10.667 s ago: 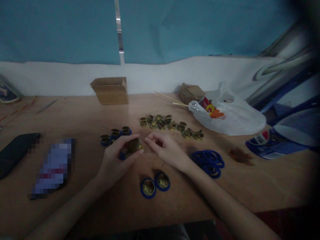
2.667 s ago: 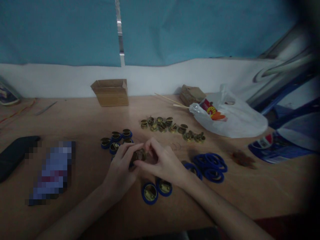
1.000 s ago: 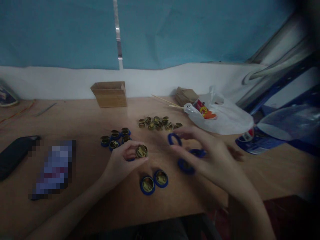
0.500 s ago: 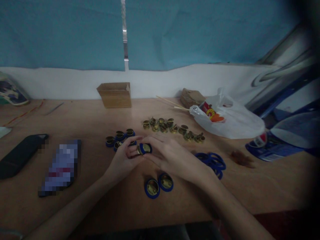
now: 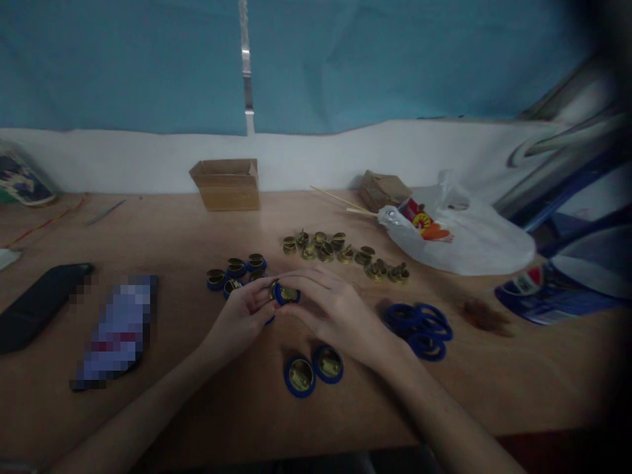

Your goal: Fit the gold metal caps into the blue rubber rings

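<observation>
1. Now the blue ring (image 5: pixel 279 296), apart a second ago, sits against the brass piece (image 5: pixel 291 294); fitting seems under way.
2. Fingers of the left hand (image 5: pixel 237 319) and right hand (image 5: pixel 340 309) pinch both parts above the table (image 5: pixel 162 230).

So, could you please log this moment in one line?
left hand: holding brass piece | right hand: holding blue ring at it | nearby: loose blue rings, ringed brass pieces
</observation>
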A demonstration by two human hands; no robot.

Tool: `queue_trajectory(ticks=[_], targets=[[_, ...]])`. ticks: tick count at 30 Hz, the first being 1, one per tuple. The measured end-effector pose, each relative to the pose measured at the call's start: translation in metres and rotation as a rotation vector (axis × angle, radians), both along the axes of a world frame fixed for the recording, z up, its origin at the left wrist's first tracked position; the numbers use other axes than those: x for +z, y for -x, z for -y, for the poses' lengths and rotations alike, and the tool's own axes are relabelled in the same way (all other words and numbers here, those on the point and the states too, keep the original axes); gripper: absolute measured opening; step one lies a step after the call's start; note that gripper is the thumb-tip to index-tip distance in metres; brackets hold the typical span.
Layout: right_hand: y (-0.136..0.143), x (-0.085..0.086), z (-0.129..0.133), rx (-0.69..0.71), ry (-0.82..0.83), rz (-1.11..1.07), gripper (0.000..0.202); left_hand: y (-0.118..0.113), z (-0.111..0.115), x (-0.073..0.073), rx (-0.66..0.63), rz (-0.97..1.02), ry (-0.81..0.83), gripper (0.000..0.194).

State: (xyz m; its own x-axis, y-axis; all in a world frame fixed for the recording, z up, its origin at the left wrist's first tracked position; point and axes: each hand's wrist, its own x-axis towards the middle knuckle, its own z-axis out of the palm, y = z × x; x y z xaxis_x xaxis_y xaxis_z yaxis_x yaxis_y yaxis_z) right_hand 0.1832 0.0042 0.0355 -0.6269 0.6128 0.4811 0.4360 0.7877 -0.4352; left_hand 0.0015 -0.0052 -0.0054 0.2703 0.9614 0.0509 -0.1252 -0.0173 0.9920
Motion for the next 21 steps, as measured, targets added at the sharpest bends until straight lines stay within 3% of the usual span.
queue_trajectory(ticks=[7, 21], targets=[[0.0016, -0.0056, 0.0001, -0.011, -0.044, -0.001, 0.029, -0.0020, 0.0012, 0.0020, 0.019, -0.018, 0.002, 0.024], [-0.0002, -0.0064, -0.0026, -0.013, 0.025, -0.073, 0.026, -0.0012, 0.0045, -0.0003, 0.004, -0.036, 0.047, 0.020]])
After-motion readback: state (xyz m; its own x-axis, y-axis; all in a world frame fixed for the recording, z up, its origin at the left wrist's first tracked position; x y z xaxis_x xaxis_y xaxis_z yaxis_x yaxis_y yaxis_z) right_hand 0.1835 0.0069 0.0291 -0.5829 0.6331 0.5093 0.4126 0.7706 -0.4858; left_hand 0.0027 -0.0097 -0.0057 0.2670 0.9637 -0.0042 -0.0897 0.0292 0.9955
